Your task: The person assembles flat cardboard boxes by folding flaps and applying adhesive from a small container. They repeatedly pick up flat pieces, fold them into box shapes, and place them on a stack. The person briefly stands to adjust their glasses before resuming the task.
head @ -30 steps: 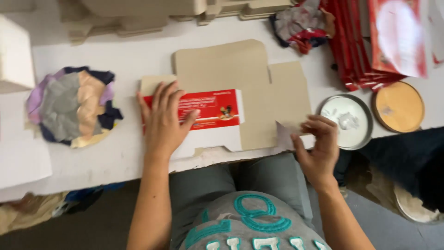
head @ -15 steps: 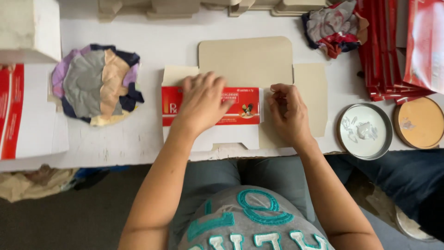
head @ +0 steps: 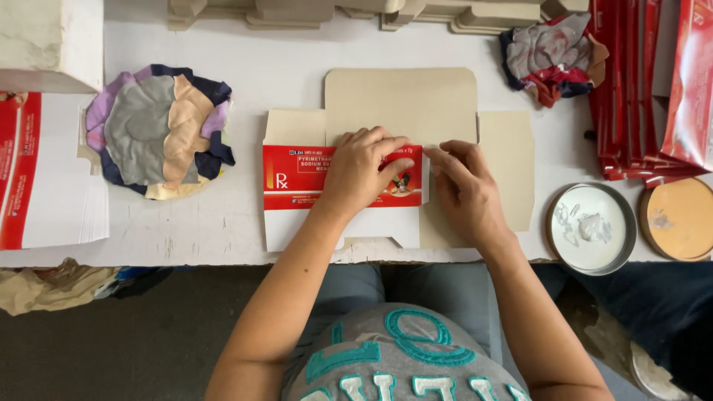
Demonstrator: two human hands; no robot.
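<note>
1. On the white table (head: 297, 67), a flattened carton blank (head: 401, 104) lay unfolded, its plain brown inside facing up, with one red-and-white printed panel (head: 297, 178) folded over onto it.
2. At the middle of that blank, the left hand (head: 360, 171) rested palm down on the red printed panel, fingers spread and pressing flat; it grasped nothing.
3. Just beside it, the right hand (head: 468, 193) lay on the brown board at the right end of the printed panel, its fingertips touching the panel's edge; it too was flat rather than clenched, and whether it pinched the edge could not be told.
4. To the left of the blank, well apart from it, sat a round pad of layered cloth scraps (head: 156, 130) in grey, tan, lilac and dark blue.
5. Further left, a stack of white sheets with red edges (head: 44, 178) reached the table's edge, and a white block (head: 48, 41) stood above it.
6. To the right of the blank, a shallow round tin (head: 592, 228) held a whitish smear, and a tan round lid (head: 677, 219) lay just beside it.
7. Near the far right corner, a crumpled rag (head: 549, 56) lay next to a pile of red printed cartons (head: 639, 89).
8. Along the far edge, stacks of brown board pieces (head: 401, 13) were lined up.
</note>
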